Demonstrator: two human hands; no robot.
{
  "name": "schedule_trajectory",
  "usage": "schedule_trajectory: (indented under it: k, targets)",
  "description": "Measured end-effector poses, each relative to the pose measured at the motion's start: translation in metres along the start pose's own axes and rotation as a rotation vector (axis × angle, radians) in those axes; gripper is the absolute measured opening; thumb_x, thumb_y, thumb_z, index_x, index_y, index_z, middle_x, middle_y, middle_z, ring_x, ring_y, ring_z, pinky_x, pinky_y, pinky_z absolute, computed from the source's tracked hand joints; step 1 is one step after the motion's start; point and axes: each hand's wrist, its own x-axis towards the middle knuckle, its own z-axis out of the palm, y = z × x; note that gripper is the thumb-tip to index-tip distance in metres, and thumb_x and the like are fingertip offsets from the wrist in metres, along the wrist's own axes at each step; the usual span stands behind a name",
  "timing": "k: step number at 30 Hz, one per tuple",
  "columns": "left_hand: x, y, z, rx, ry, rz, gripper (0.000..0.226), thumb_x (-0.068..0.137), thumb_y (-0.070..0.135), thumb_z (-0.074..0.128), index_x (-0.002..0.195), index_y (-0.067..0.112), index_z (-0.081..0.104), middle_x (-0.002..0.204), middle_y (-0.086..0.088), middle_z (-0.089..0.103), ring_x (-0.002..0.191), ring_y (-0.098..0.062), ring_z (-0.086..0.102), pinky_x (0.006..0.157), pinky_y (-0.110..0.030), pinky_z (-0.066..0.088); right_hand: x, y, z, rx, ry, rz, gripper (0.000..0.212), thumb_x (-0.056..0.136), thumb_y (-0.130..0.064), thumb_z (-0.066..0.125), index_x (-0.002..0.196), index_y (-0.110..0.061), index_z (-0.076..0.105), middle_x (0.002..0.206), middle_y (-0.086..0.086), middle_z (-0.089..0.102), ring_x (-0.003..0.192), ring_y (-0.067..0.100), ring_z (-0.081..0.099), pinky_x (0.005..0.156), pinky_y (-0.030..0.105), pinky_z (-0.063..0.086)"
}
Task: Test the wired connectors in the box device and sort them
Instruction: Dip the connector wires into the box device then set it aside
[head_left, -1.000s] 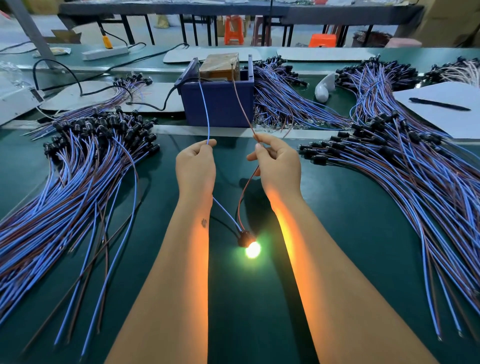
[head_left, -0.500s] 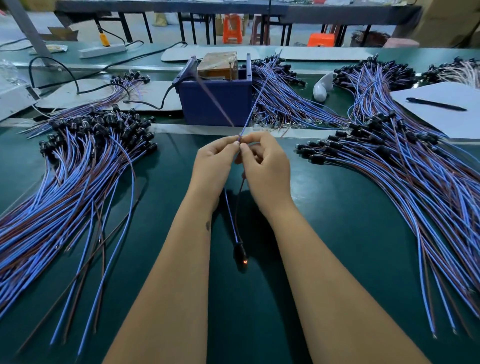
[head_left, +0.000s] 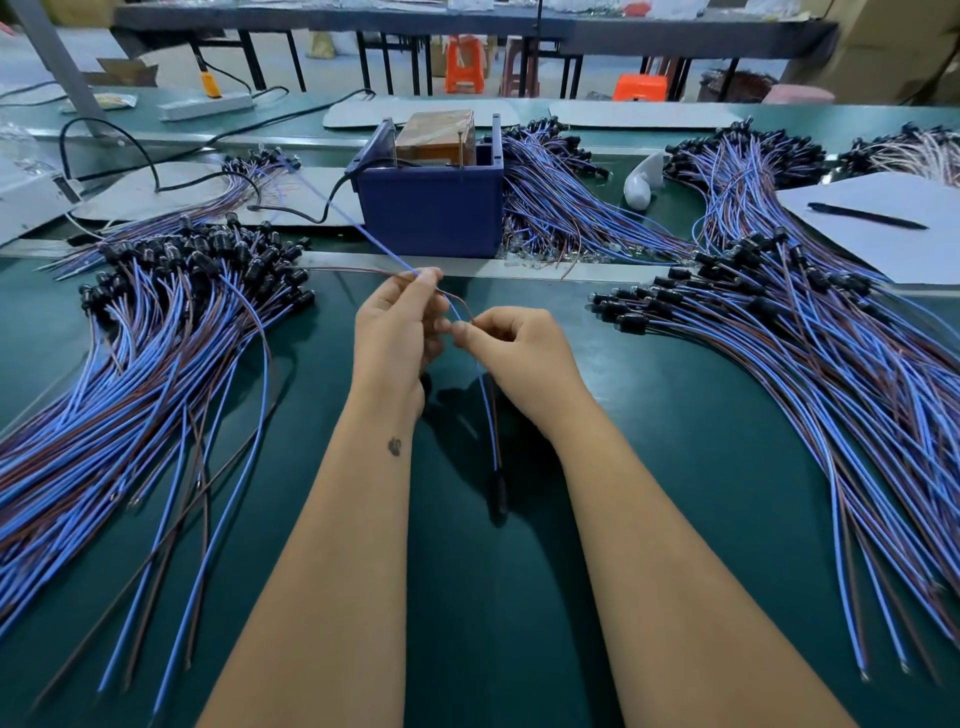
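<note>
One wired connector lies between my forearms, its black head (head_left: 497, 486) dark on the green mat. Its blue and brown wires (head_left: 487, 410) run up to my hands. My left hand (head_left: 397, 338) pinches both wires near their free ends, which stick out to the upper left. My right hand (head_left: 511, 348) pinches the same wires just below, its fingers curled. The blue box device (head_left: 434, 208) stands behind my hands, with a brown block inside; no wire touches it. A large pile of wired connectors (head_left: 156, 332) lies on the left, another pile (head_left: 810, 332) on the right.
More wire bundles (head_left: 561, 202) lie right of the box. White paper with a black pen (head_left: 865, 215) sits at the far right, a white object (head_left: 644, 179) beside it. A black cable (head_left: 291, 182) runs from the box leftward. A power strip (head_left: 205, 106) lies at the back.
The wire ends have come off the box device and the connector's light has gone out. My hands have come together, and the free wire ends now point to the upper left.
</note>
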Motion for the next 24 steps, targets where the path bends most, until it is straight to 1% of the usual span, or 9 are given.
schedule_trajectory:
  k: [2, 4, 7, 9, 11, 14, 17, 21, 24]
  targets:
    - [0.000, 0.004, -0.003, -0.124, -0.002, -0.018, 0.015, 0.098, 0.018, 0.056, 0.085, 0.020, 0.062, 0.060, 0.008, 0.062, 0.052, -0.006, 0.056, 0.045, -0.016, 0.037, 0.000, 0.000, -0.001, -0.015, -0.031, 0.007, 0.023, 0.089, -0.027, 0.070, 0.076, -0.008, 0.073, 0.063, 0.008, 0.060, 0.060, 0.006, 0.044, 0.061, 0.026, 0.038]
    - [0.000, 0.006, -0.006, -0.208, -0.036, -0.037, 0.014, 0.099, 0.020, 0.054, 0.088, 0.021, 0.063, 0.065, 0.008, 0.067, 0.058, -0.005, 0.063, 0.049, -0.016, 0.042, 0.001, 0.000, -0.003, 0.019, 0.006, -0.003, 0.016, 0.088, -0.024, 0.071, 0.074, -0.016, 0.072, 0.055, -0.007, 0.055, 0.054, 0.003, 0.043, 0.057, 0.021, 0.037]
    - [-0.002, 0.008, -0.008, -0.244, -0.201, -0.049, 0.015, 0.099, 0.021, 0.053, 0.091, 0.023, 0.066, 0.075, 0.007, 0.072, 0.068, -0.006, 0.066, 0.058, -0.019, 0.047, 0.003, 0.002, -0.007, 0.041, 0.222, -0.048, 0.015, 0.088, -0.026, 0.070, 0.074, -0.028, 0.066, 0.047, -0.011, 0.043, 0.044, 0.005, 0.036, 0.050, 0.021, 0.031]
    - [-0.005, 0.007, -0.007, -0.165, -0.331, -0.024, 0.017, 0.096, 0.021, 0.056, 0.089, 0.025, 0.071, 0.080, 0.007, 0.072, 0.072, -0.006, 0.067, 0.063, -0.020, 0.048, 0.002, 0.000, -0.011, 0.081, 0.381, -0.077, 0.015, 0.090, -0.025, 0.068, 0.076, -0.030, 0.064, 0.049, -0.009, 0.045, 0.044, 0.005, 0.037, 0.051, 0.024, 0.033]
    - [-0.008, 0.005, -0.005, -0.053, -0.448, -0.007, 0.018, 0.090, 0.022, 0.059, 0.086, 0.028, 0.076, 0.083, 0.007, 0.073, 0.075, -0.007, 0.068, 0.066, -0.021, 0.049, 0.002, -0.004, -0.017, 0.235, 0.456, -0.064, 0.018, 0.092, -0.014, 0.063, 0.082, -0.028, 0.066, 0.058, -0.005, 0.058, 0.047, 0.007, 0.048, 0.053, 0.021, 0.040]
    - [-0.012, 0.002, -0.004, 0.121, -0.612, -0.004, 0.017, 0.086, 0.022, 0.063, 0.091, 0.030, 0.077, 0.088, 0.005, 0.074, 0.081, -0.009, 0.069, 0.074, -0.025, 0.047, 0.001, -0.008, -0.027, 0.568, 0.433, 0.017, 0.027, 0.088, 0.001, 0.048, 0.088, -0.016, 0.069, 0.076, 0.004, 0.069, 0.054, 0.012, 0.059, 0.053, 0.021, 0.043]
    - [-0.017, -0.003, -0.002, 0.299, -0.742, -0.006, 0.018, 0.083, 0.022, 0.070, 0.097, 0.030, 0.077, 0.094, 0.003, 0.075, 0.090, -0.010, 0.068, 0.081, -0.026, 0.044, 0.000, -0.006, -0.036, 0.753, 0.414, 0.087, 0.023, 0.091, -0.008, 0.046, 0.088, -0.011, 0.069, 0.080, 0.006, 0.071, 0.061, 0.015, 0.061, 0.058, 0.024, 0.046]
    - [-0.022, -0.011, 0.006, 0.329, -0.877, -0.058, 0.037, 0.083, -0.012, 0.062, 0.095, 0.020, 0.077, 0.094, -0.003, 0.076, 0.091, -0.010, 0.071, 0.083, -0.017, 0.052, 0.002, -0.003, -0.046, 0.649, 0.503, 0.103, 0.015, 0.094, -0.002, 0.053, 0.094, -0.012, 0.064, 0.075, 0.004, 0.069, 0.053, 0.010, 0.057, 0.058, 0.022, 0.047]
    - [-0.023, -0.013, 0.008, 0.387, -0.823, 0.004, 0.038, 0.088, -0.013, 0.057, 0.094, 0.020, 0.075, 0.090, -0.001, 0.077, 0.088, -0.009, 0.071, 0.083, -0.017, 0.052, 0.002, 0.001, -0.049, 0.591, 0.508, 0.141, 0.018, 0.094, 0.000, 0.054, 0.105, -0.013, 0.058, 0.074, 0.001, 0.069, 0.050, 0.008, 0.056, 0.056, 0.019, 0.048]
